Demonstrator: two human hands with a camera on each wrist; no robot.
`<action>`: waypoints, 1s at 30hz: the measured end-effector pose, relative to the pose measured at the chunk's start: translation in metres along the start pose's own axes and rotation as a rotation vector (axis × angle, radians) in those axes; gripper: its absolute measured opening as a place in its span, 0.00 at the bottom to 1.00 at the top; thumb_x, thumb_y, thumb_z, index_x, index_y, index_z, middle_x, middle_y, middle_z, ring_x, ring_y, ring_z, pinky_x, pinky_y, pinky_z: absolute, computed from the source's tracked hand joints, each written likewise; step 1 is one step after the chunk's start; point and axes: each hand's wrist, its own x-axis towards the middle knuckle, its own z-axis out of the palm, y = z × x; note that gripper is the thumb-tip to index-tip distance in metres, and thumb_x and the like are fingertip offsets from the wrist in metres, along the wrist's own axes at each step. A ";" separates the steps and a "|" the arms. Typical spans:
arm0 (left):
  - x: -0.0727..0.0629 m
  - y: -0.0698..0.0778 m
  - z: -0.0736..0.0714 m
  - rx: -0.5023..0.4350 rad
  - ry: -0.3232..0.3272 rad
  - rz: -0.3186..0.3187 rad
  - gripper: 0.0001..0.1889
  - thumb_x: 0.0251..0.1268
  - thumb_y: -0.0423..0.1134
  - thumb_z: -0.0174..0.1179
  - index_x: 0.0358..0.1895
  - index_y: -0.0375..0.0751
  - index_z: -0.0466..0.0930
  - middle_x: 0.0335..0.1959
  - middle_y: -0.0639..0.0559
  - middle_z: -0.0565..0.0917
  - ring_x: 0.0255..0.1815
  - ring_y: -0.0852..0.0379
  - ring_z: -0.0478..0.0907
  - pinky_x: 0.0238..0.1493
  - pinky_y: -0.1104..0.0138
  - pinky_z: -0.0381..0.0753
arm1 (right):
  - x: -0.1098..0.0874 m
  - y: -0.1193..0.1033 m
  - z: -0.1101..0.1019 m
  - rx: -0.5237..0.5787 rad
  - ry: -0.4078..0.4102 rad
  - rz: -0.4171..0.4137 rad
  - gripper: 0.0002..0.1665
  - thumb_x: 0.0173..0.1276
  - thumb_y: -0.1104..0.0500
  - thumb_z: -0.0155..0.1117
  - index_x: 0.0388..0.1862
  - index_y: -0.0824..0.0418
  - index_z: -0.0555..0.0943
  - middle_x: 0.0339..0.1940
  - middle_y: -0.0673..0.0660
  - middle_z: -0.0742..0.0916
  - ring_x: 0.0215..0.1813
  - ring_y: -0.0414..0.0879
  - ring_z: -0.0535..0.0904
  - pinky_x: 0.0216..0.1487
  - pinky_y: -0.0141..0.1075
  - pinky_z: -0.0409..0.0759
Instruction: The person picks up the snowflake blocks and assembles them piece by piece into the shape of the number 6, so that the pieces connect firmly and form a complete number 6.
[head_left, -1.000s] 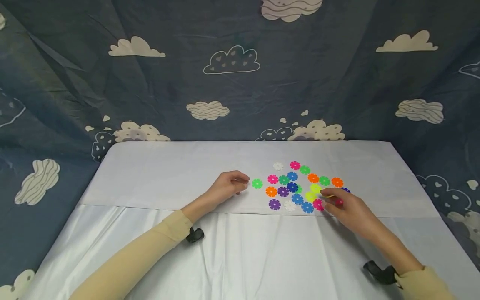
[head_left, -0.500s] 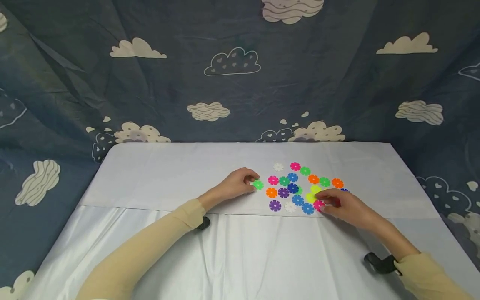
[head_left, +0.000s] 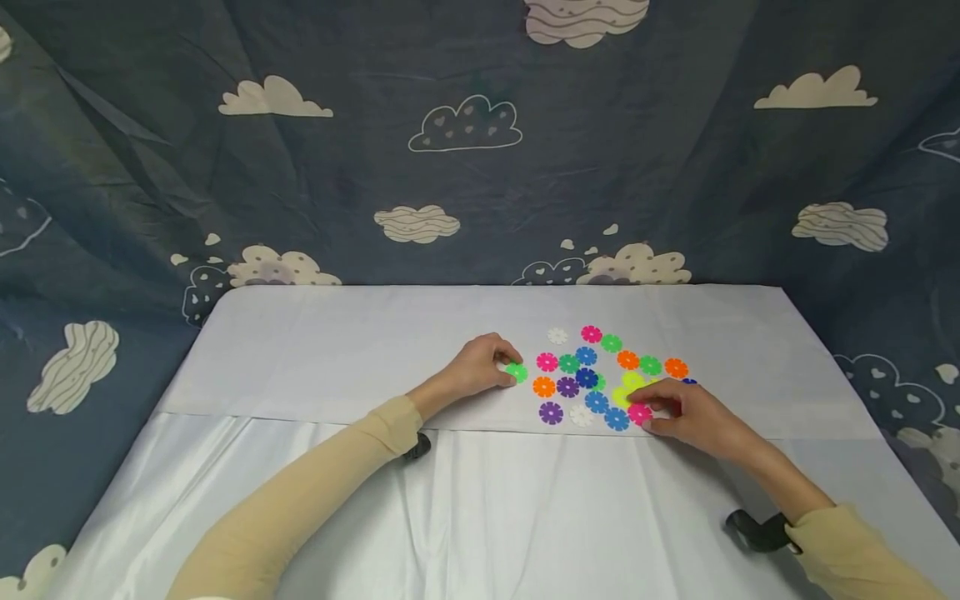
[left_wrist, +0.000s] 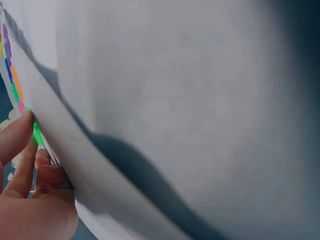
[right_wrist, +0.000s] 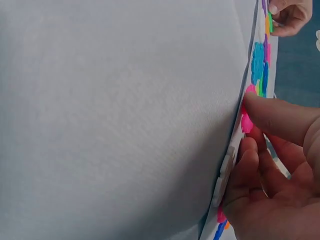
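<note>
In the head view my left hand pinches a light green notched plastic building disc between thumb and fingers, at the left end of a group of similar discs. The left wrist view shows that green disc edge-on beside the fingertips. My right hand is at the near right of the group, thumb and index finger at the edges of a pink building disc. In the right wrist view the thumb lies against the pink disc. Yellow discs lie by the index fingertip, partly covered.
Several more discs lie flat between the hands, among them orange, purple, blue and white ones. White cloth covers the table. A dark cloud-patterned curtain hangs behind it.
My left hand has moved right to the green disc and closed its thumb and fingers on it. My right hand has shifted slightly left, its fingertips now at the pink disc.
</note>
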 end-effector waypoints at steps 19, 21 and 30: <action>-0.010 0.007 -0.008 -0.156 0.039 -0.087 0.05 0.59 0.32 0.69 0.38 0.36 0.86 0.26 0.52 0.81 0.29 0.59 0.73 0.32 0.71 0.72 | -0.001 -0.003 0.004 -0.045 0.084 0.021 0.20 0.56 0.65 0.76 0.49 0.60 0.83 0.36 0.52 0.81 0.40 0.49 0.73 0.36 0.30 0.77; -0.013 0.007 -0.010 -0.171 0.040 -0.107 0.05 0.60 0.33 0.69 0.38 0.36 0.86 0.26 0.52 0.81 0.28 0.59 0.73 0.31 0.71 0.72 | -0.001 -0.004 0.004 -0.054 0.092 0.025 0.20 0.56 0.65 0.76 0.49 0.59 0.83 0.35 0.51 0.81 0.40 0.49 0.73 0.35 0.30 0.77; -0.029 -0.002 -0.013 -0.361 0.027 -0.189 0.04 0.64 0.33 0.65 0.38 0.36 0.83 0.24 0.49 0.78 0.23 0.57 0.70 0.26 0.69 0.73 | -0.007 -0.014 0.002 -0.038 0.121 0.048 0.14 0.60 0.64 0.74 0.45 0.56 0.85 0.34 0.51 0.83 0.39 0.49 0.75 0.32 0.31 0.80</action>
